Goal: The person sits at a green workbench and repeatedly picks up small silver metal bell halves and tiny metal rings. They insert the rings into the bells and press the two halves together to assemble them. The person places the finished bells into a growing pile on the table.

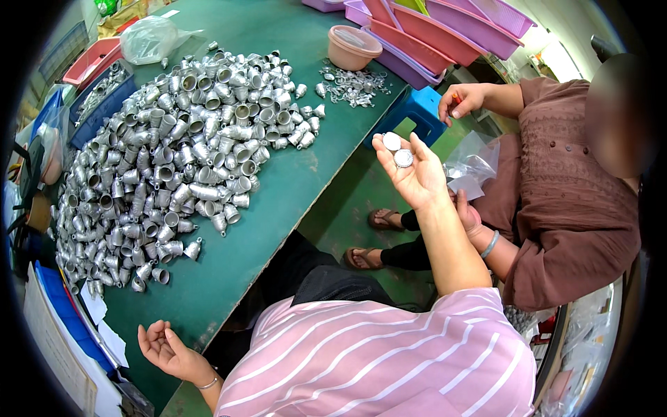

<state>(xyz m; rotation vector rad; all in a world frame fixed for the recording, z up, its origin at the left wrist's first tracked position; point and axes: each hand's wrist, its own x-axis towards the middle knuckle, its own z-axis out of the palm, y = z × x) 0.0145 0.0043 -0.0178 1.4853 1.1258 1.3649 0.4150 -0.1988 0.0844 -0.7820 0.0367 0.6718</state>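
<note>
My right hand (419, 176) is stretched out beyond the table edge, palm up with the fingers extended. Two small round silver discs (403, 158) lie on its fingers and palm. My left hand (169, 351) rests at the near edge of the green table (292, 182), fingers loosely curled and apart, nothing in it. Beyond it spreads a large heap of silver cup-shaped metal pieces (174, 149). Just past my right hand a co-worker's hand (464, 99) holds a small red item; that person's other hand (467, 214) holds a clear plastic bag (474, 161).
A pink tub (354, 48) stands by a pile of small metal parts (354, 85) at the far edge. Stacked plastic baskets (417, 35) are behind it, with a blue stool (410, 115) below. Blue and red bins (101, 104) and papers (111, 340) line the left.
</note>
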